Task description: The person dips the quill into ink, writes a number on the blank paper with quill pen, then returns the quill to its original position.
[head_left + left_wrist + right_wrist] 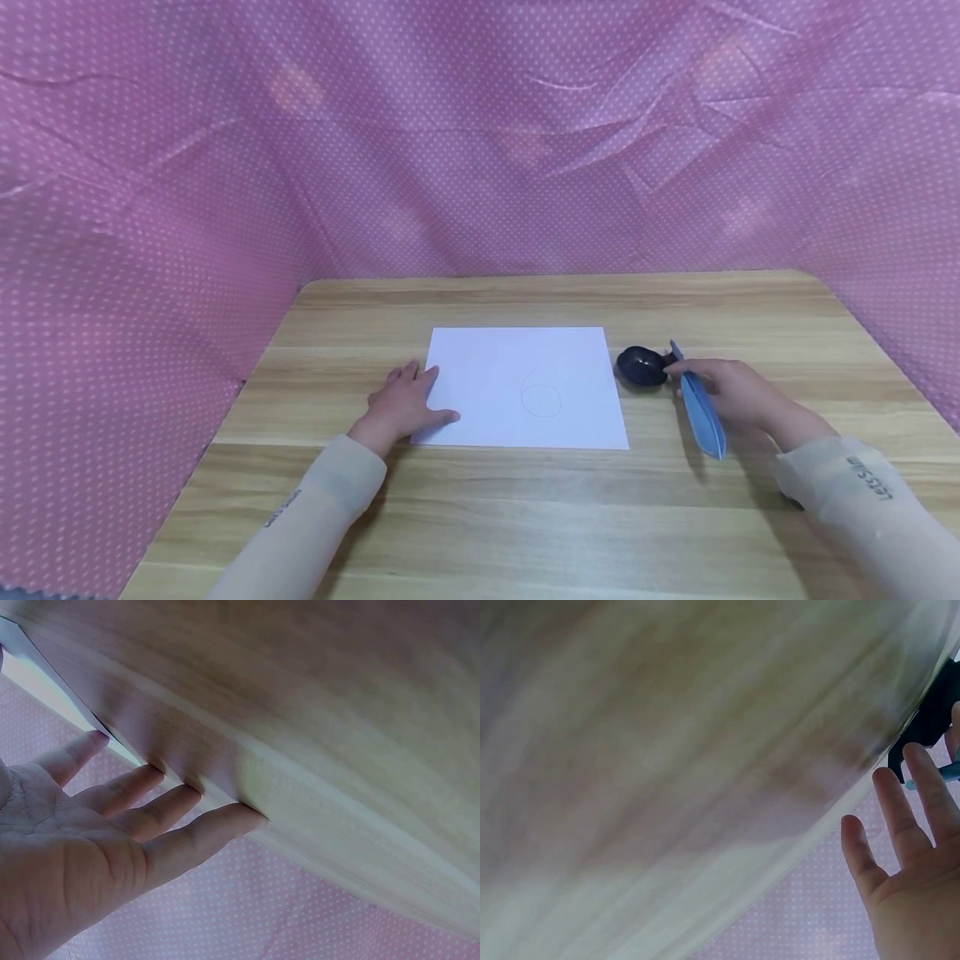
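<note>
A white sheet of paper lies on the table, with a thin drawn line like a 6 on it. My left hand rests at its left edge, fingers spread, thumb over the sheet. In the left wrist view the fingertips touch the tabletop beside the paper. At the sheet's right, my right hand pinches a long, narrow blue thing between thumb and fingers. A glossy black rounded thing with a short neck sits by the fingertips. In the right wrist view, several fingers extend apart.
The wood-grain table has rounded far corners. Pink cloth with white dots hangs behind the table and along both sides. Both forearms wear pale sleeves with printed lettering.
</note>
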The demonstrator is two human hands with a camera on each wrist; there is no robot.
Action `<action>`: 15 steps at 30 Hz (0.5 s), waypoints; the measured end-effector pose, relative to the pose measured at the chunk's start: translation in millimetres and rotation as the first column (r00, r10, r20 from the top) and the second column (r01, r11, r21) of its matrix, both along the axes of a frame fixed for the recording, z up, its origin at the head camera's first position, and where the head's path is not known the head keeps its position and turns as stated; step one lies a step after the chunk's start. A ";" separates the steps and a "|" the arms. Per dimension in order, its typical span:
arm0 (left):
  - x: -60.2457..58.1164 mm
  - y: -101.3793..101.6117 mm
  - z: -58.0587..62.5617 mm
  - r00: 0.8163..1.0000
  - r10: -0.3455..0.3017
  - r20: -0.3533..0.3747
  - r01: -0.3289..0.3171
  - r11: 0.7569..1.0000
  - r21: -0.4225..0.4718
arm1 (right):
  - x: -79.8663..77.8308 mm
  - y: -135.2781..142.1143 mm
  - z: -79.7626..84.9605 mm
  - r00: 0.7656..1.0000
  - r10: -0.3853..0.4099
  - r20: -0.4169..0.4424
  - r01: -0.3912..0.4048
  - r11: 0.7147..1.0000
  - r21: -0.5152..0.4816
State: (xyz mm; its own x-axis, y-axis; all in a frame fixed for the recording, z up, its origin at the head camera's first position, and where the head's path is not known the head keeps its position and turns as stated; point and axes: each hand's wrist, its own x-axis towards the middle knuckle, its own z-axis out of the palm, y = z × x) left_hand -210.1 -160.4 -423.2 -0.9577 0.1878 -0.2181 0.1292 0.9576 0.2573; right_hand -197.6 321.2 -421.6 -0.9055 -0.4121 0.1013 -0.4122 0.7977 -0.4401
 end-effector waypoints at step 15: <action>1.6 0.8 4.0 1.000 -0.003 -0.004 0.003 1.000 -0.009 | 2.0 4.4 -1.8 0.999 0.044 -0.014 -0.044 0.999 0.032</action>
State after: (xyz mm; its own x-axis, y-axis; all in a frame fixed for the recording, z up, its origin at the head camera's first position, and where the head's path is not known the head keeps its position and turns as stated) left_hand -208.5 -159.6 -419.2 -0.9580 0.1886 -0.2159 0.1330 0.9596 0.2481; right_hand -195.6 325.6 -423.4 -0.8848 -0.4548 0.1010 -0.4537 0.7919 -0.4086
